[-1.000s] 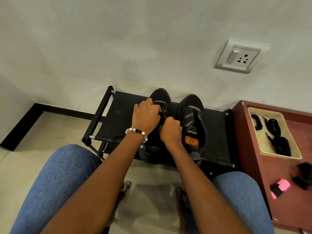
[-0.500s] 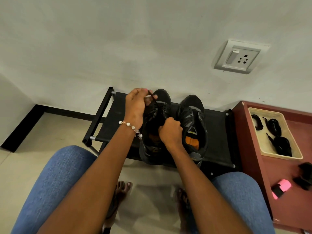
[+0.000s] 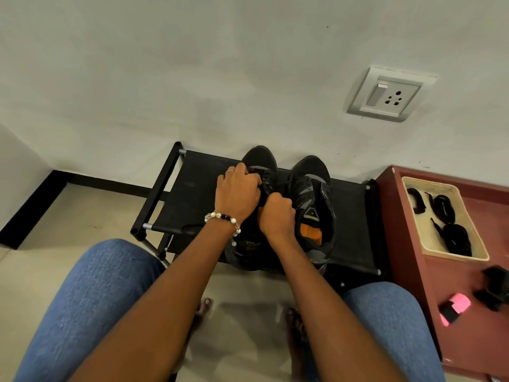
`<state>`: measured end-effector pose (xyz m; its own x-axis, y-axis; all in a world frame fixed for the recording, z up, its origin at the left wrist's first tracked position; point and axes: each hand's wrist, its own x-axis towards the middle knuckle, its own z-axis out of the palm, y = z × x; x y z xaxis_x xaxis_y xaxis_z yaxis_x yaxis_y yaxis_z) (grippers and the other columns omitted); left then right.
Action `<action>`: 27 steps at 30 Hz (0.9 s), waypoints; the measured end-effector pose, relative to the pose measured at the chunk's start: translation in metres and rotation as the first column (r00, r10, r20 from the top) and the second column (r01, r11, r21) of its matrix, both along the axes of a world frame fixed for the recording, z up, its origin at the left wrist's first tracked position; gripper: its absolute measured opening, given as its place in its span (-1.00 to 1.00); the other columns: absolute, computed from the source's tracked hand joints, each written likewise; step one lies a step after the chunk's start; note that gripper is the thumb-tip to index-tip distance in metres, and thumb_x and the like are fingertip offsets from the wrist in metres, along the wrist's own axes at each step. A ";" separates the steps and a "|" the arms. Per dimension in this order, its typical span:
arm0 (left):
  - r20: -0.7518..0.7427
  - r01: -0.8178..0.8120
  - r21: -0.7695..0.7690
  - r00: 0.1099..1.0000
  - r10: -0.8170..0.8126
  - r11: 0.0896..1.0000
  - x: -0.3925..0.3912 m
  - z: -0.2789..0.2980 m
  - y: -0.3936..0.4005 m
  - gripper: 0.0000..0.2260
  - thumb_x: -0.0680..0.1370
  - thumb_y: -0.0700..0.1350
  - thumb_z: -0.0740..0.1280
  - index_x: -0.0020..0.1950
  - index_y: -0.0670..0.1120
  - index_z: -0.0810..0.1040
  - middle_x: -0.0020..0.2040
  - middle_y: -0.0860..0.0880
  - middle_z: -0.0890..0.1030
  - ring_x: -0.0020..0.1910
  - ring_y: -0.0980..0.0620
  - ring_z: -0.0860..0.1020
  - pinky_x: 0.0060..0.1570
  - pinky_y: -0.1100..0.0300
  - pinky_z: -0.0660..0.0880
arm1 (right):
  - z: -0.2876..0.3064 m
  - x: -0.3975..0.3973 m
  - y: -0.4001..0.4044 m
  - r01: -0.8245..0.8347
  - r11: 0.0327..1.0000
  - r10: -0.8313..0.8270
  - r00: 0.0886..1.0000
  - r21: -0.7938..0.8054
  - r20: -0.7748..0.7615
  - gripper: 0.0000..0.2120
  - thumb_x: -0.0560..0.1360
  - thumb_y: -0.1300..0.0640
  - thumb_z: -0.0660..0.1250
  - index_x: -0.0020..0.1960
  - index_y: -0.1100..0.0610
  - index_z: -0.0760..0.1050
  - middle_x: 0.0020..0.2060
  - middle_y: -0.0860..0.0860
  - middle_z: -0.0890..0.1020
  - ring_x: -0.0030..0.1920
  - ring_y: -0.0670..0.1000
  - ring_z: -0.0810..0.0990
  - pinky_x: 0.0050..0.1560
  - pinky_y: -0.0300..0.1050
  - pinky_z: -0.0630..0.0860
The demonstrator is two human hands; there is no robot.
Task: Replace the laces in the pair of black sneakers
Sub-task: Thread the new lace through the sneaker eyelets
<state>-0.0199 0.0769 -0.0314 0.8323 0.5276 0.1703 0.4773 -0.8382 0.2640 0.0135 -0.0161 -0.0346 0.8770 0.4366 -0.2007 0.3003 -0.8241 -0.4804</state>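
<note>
Right hand [image 3: 276,216] fisted on left sneaker [image 3: 257,172], likely bracing it; left hand [image 3: 238,193] curled at its laces, exact hold unclear. Right sneaker [image 3: 314,194] alongside on rack [image 3: 190,188]. Spare laces [image 3: 451,235] in tray [image 3: 454,256], desk right

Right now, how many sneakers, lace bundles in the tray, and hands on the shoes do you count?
Black sneakers: 2, left sneaker and right sneaker
Black lace bundles in the tray: 3, at
Hands on the left sneaker: 2, left hand and right hand
Total: 7
</note>
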 end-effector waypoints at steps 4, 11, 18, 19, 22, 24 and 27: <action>0.105 -0.034 -0.047 0.994 0.039 0.998 -0.001 0.000 0.001 -0.82 0.57 -0.01 0.28 0.05 0.03 0.66 0.11 -0.05 0.48 0.13 -0.06 0.45 0.07 0.01 0.39 | 0.001 0.000 -0.001 -0.016 1.000 0.016 1.000 0.009 -0.001 -0.76 0.60 0.16 0.22 0.16 0.32 0.44 0.09 0.24 0.57 0.08 0.27 0.57 -0.19 -0.06 0.37; 0.319 -0.107 -0.560 0.887 0.333 0.822 -0.001 0.015 0.006 -0.92 0.45 -0.13 0.43 -0.19 -0.09 0.72 -0.24 0.04 0.67 -0.21 0.12 0.60 -0.18 0.32 0.51 | 0.002 -0.001 -0.001 -0.004 1.000 0.004 1.000 0.018 -0.002 -0.75 0.58 0.18 0.22 0.16 0.34 0.44 0.09 0.26 0.57 0.10 0.30 0.57 -0.18 -0.05 0.37; 0.253 0.065 -0.951 0.727 0.639 0.303 -0.001 0.019 0.009 -0.89 0.47 -0.21 0.36 -0.20 -0.25 0.58 -0.27 -0.15 0.67 -0.22 -0.08 0.66 -0.08 0.07 0.61 | 0.002 -0.002 0.000 0.003 1.000 -0.003 1.000 0.030 -0.012 -0.74 0.57 0.18 0.25 0.16 0.34 0.45 0.07 0.25 0.57 0.07 0.29 0.58 -0.18 -0.03 0.43; 0.261 0.077 -0.948 0.743 0.616 0.310 -0.001 0.018 0.007 -0.90 0.48 -0.21 0.35 -0.17 -0.26 0.58 -0.30 -0.14 0.65 -0.29 -0.04 0.63 -0.12 0.08 0.60 | 0.002 -0.002 0.000 0.003 1.000 -0.003 1.000 0.031 -0.011 -0.75 0.58 0.18 0.24 0.16 0.34 0.45 0.07 0.25 0.57 0.07 0.29 0.58 -0.17 -0.02 0.44; 0.345 0.055 -0.842 0.819 0.459 0.536 0.000 0.017 0.005 -0.87 0.47 -0.24 0.36 0.01 -0.14 0.57 -0.19 -0.04 0.62 -0.23 0.06 0.59 -0.08 0.14 0.57 | 0.003 -0.002 -0.002 0.002 0.999 -0.001 1.000 0.038 -0.004 -0.76 0.58 0.19 0.23 0.16 0.34 0.45 0.07 0.25 0.58 0.07 0.29 0.58 -0.17 -0.03 0.43; 0.366 0.059 -0.625 0.903 0.226 0.778 0.000 0.016 0.006 -0.74 0.44 -0.20 0.36 0.12 -0.01 0.56 -0.11 0.02 0.59 -0.08 0.05 0.57 0.00 0.09 0.54 | 0.001 -0.001 -0.001 -0.002 0.999 0.002 1.000 0.041 0.004 -0.75 0.59 0.19 0.22 0.16 0.34 0.45 0.07 0.25 0.59 0.07 0.29 0.58 -0.19 -0.05 0.39; 0.105 0.000 -0.211 0.994 0.023 0.977 0.001 0.013 0.002 -0.75 0.48 -0.08 0.33 0.13 0.10 0.59 0.08 0.02 0.51 0.14 -0.02 0.45 0.16 -0.04 0.37 | -0.001 0.000 0.001 0.010 0.999 -0.010 1.000 0.041 0.000 -0.73 0.62 0.17 0.17 0.18 0.34 0.44 0.08 0.25 0.58 0.07 0.28 0.58 -0.20 -0.05 0.38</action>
<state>-0.0186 0.0792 -0.0183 0.8089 0.5705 0.1418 0.4461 -0.7528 0.4839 0.0136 -0.0155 -0.0358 0.8816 0.4353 -0.1826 0.2921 -0.8069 -0.5134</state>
